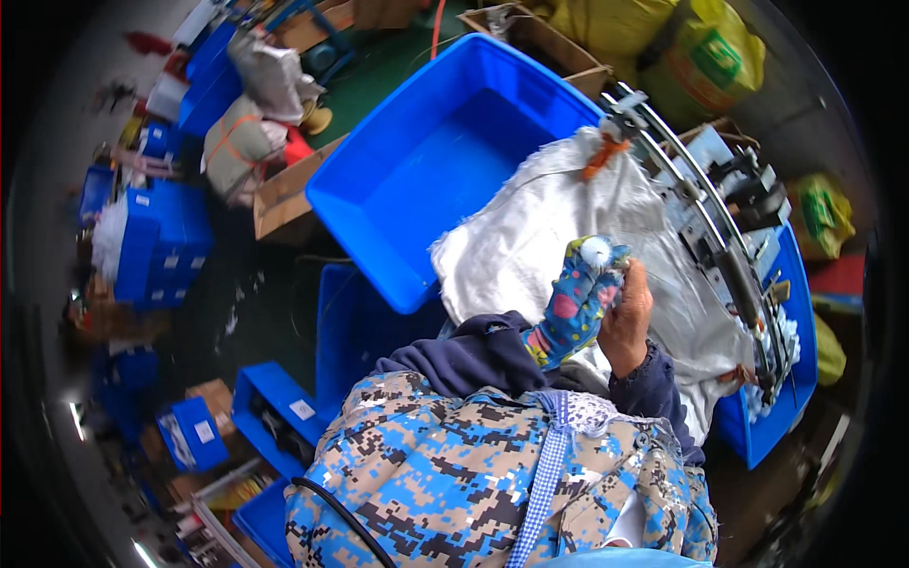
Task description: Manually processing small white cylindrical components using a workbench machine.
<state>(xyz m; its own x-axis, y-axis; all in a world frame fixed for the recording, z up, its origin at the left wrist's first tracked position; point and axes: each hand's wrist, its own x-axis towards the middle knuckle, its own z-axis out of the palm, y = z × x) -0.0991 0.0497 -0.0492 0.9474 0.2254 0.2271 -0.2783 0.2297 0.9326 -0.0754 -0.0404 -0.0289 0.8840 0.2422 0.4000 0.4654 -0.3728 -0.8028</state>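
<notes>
My left hand [579, 298], in a blue glove with pink and yellow spots, is closed above a white woven cloth [549, 213]. At its fingertips shows a small white fluffy round piece [596, 251]. Pressed close against its right side, my bare right hand [627, 320] has its fingers curled, and what they hold is hidden. The white cloth spreads over the rim of a big blue tub [407, 161] and up to a curved metal rail [710, 204]. An orange tie [604, 156] fastens the cloth near the rail's upper end.
Right of the rail stands another blue bin [800, 350] with white pieces in it. Yellow sacks [710, 62] lie at the far right. Blue boxes [175, 241] are stacked on the left, and smaller blue bins [275, 407] stand at the lower left.
</notes>
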